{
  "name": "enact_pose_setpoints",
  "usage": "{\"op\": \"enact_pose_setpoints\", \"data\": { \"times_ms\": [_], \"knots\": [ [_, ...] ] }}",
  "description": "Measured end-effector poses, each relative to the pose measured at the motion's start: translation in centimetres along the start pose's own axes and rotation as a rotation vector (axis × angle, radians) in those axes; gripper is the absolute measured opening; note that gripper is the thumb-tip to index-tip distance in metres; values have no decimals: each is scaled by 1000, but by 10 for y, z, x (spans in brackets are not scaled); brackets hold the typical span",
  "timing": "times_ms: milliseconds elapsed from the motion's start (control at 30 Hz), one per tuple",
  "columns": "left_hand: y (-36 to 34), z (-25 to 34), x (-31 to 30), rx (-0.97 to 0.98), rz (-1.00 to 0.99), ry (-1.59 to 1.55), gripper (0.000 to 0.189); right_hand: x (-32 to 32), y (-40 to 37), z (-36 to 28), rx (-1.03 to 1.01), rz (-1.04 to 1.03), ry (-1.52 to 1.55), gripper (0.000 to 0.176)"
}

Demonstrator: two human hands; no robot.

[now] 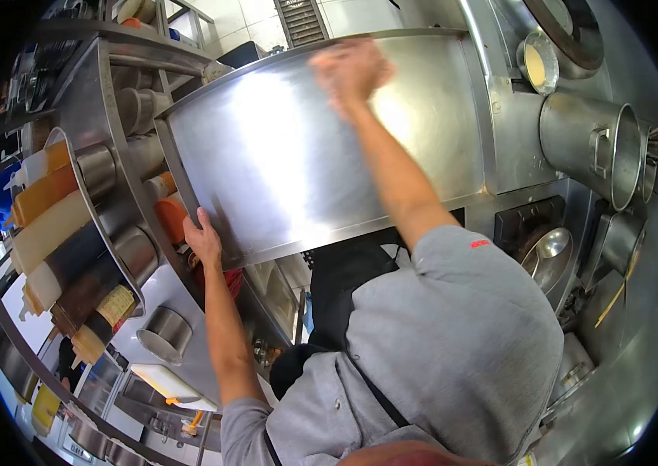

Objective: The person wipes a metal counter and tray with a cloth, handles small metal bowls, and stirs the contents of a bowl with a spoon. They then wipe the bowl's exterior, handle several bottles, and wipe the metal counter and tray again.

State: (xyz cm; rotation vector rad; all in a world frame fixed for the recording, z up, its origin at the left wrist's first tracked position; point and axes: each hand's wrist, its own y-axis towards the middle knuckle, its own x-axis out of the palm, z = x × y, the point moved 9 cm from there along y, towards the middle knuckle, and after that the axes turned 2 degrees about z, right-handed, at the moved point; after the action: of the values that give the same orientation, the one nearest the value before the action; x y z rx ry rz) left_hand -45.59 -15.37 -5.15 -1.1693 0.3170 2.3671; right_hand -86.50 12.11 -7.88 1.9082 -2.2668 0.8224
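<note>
Grey shirt [453, 334] up close; left hand [203, 239] clamps steel top [282, 155] edge; right hand [352, 70] blurred on it, grip unclear.

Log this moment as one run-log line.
left hand: grip on steel panel edge | right hand: on panel face, blurred, grip unclear | nearby: squeeze bottles, steel pot

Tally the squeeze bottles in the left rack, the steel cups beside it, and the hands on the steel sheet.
Squeeze bottles: 6
Steel cups: 3
Hands: 2, the left hand gripping the edge of the steel sheet, the right hand blurred on its face
Total: 11
</note>
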Motion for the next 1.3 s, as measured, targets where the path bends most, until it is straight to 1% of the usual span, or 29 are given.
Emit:
{"op": "enact_pose_setpoints", "data": {
  "times_ms": [67,100,167,233,267,333,400,433,467,500,533,567,600,633,667,700,733,767,800,833,900,967,1033,1100,1133,1200,1233,1300],
  "knots": [
    [-1,0,-4,2,-19,-2,45,58,-51,62,272,-673,-309,24],
    [0,-12,-2,-15,-23,42,45,86,-71,72,-401,-320,-971,16],
    [3,-16,1,-8,-20,83,45,134,-127,102,-745,-855,-990,37],
    [3,-10,0,1,19,106,47,155,-169,105,-1268,-840,-1072,27],
    [4,-10,0,-23,20,116,48,156,-159,98,-1276,-817,-1071,27],
    [0,-14,-4,-21,6,143,49,139,-158,94,-1399,-1010,-1010,22],
    [-1,-22,0,-17,-1,194,51,111,-68,109,-560,-996,-799,24],
    [-3,-26,-1,-34,-18,195,51,85,-46,76,-820,-985,-878,27],
    [-3,-19,-2,-5,11,202,52,58,-38,34,-1300,-844,-1111,29],
    [-1,-13,-1,22,40,208,53,25,-6,10,-1209,-798,-1101,31],
    [1,-19,-1,37,54,214,54,-6,21,4,-1517,-814,-1286,33],
    [1,-26,0,50,66,223,55,-35,44,-21,-1527,-776,-1373,34],
    [1,-25,2,-15,22,233,56,-64,73,-30,-1444,-845,-1461,49],
    [2,-21,2,-79,-20,244,57,-77,96,-53,-864,-946,-1638,46],
    [1,-19,1,-36,9,226,57,-98,101,-65,-267,-987,-1735,44],
    [2,-14,0,10,46,205,58,-112,95,-59,-257,-1001,-1748,44],
    [3,-15,2,-10,42,203,58,-109,83,-78,-798,-810,-1735,37],
    [3,-12,0,-14,32,179,58,-113,55,-99,-1323,-589,-1632,31],
    [1,-13,-1,-17,25,155,58,-126,42,-84,-1290,-782,-1792,55],
    [0,-18,-2,-36,37,151,58,-141,25,-75,-1260,-974,-1940,87],
    [3,-28,0,-88,18,138,57,-171,-4,-61,-1032,-1140,-2246,102],
    [2,-25,-4,-132,23,96,56,-194,-39,-58,-1035,-1241,-2385,99],
    [0,-33,-2,-90,17,11,55,-219,-52,-58,-1390,-1202,-2153,96],
    [-2,-34,-8,-10,96,-3,55,-232,-53,-58,-1148,-1432,-2048,88],
    [-3,-37,-8,-30,94,-11,55,-221,-58,-63,-1165,-1498,-2030,88],
    [0,-46,-9,-92,61,18,56,-201,-46,-72,-591,-1473,-2068,74],
    [-1,-49,-4,-126,11,48,56,-202,-51,-68,-554,-1517,-2086,74],
    [-1,-49,-4,-193,-14,19,58,-215,-46,-62,-535,-1460,-2487,63]
  ]
}}
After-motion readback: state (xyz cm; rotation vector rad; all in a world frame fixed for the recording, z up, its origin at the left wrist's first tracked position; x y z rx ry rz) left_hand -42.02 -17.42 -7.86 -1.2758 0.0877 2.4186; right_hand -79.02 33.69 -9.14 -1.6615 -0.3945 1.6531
